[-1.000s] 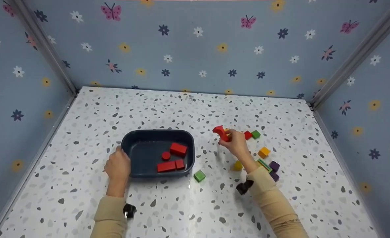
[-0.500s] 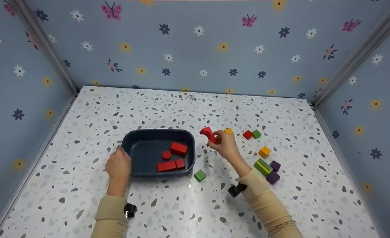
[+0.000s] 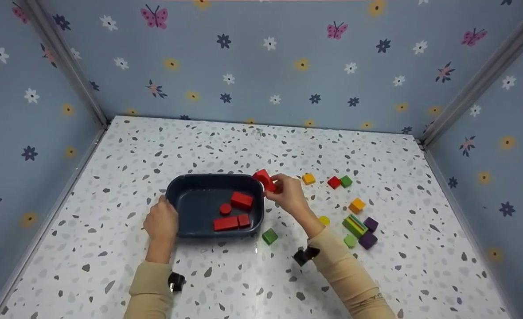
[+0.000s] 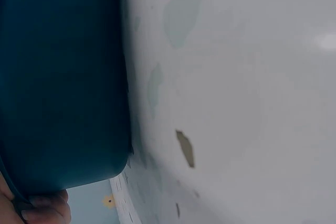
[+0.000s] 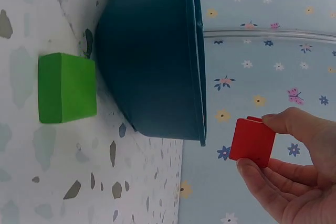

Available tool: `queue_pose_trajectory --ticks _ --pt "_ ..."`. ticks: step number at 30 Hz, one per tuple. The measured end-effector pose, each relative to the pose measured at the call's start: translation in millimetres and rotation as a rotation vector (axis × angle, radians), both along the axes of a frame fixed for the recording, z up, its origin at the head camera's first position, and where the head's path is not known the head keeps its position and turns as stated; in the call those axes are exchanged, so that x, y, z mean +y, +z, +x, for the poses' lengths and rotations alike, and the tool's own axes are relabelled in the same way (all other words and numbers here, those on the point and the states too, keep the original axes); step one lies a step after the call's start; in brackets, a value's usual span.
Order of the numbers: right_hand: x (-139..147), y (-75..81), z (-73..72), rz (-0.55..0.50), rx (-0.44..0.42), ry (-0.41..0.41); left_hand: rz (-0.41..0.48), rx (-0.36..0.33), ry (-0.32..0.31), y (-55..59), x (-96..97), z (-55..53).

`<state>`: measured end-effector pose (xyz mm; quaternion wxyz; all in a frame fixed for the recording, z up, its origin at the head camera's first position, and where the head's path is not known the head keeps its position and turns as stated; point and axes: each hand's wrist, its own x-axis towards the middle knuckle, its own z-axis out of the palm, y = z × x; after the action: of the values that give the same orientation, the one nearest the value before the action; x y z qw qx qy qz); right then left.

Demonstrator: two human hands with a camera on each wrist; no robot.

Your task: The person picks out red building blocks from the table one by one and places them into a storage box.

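Note:
A dark blue tub (image 3: 199, 233) stands on the speckled table with several red blocks in it, among them a long block (image 3: 226, 223), a thicker block (image 3: 242, 200) and a small cylinder (image 3: 225, 208). My left hand (image 3: 161, 220) grips the tub's left rim; its fingertips (image 4: 47, 211) show curled over the edge in the left wrist view. With thumb and fingers, my right hand (image 3: 289, 195) pinches a red arch block (image 3: 263, 179) beside the tub's right rim, overlapping its far right corner in the head view. In the right wrist view, the block's flat side (image 5: 253, 141) faces the camera.
A green cube (image 3: 270, 236) lies near the tub's front right corner. Further right are scattered an orange cube (image 3: 357, 205), a red cube (image 3: 334, 182), a green cube (image 3: 346, 181), purple cubes (image 3: 368, 240) and a striped green block (image 3: 355, 226). Patterned walls enclose the back and sides.
My right hand has carried the red arch block leftward from among the scattered blocks to the tub's right rim. The left hand has stayed on the tub.

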<state>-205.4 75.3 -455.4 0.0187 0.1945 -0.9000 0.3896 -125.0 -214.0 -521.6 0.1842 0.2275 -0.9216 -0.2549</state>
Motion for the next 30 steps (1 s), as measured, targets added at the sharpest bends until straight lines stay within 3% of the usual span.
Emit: queue_pose_trajectory --ticks 9,17,30 --pt "-27.1 0.4 2.5 -0.016 -0.007 0.052 -0.03 0.038 0.01 0.1 0.9 0.2" --pt "-52.9 -5.6 5.0 -0.028 -0.022 0.097 -0.019 0.026 0.012 -1.1 -0.3 -0.4" --pt "-86.1 -18.9 12.3 0.011 -0.1 0.106 -0.015 0.035 0.005 -1.9 0.0 -0.7"
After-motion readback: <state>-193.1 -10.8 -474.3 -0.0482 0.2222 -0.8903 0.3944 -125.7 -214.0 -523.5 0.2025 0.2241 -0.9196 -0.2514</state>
